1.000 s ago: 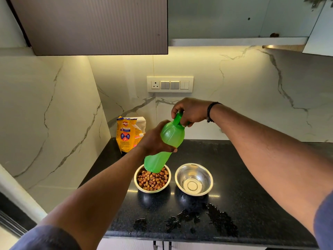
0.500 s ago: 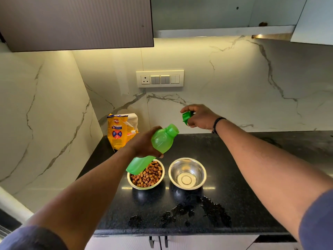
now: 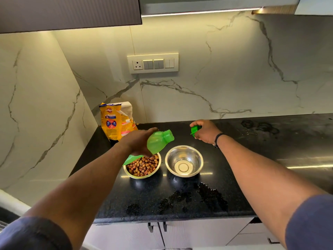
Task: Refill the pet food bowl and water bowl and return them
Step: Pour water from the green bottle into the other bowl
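Two steel bowls stand side by side on the black counter (image 3: 252,159). The left bowl (image 3: 142,166) is full of brown kibble; the right bowl (image 3: 184,161) holds nothing I can see. My left hand (image 3: 138,141) grips a green bottle (image 3: 158,142), tilted with its uncapped mouth pointing right, toward the space above the right bowl. The bottle's base hangs over the kibble bowl. My right hand (image 3: 205,131) holds the green cap (image 3: 195,130) low over the counter behind the right bowl.
A yellow pet food bag (image 3: 116,121) stands open in the back left corner against the marble wall. Wet patches (image 3: 194,197) lie on the counter near its front edge. A switch panel (image 3: 153,63) sits on the back wall, with cabinets above.
The cap came off the bottle in my right hand, which moved right and down toward the counter. My left hand tilted the bottle further over and lowered it toward the bowls.
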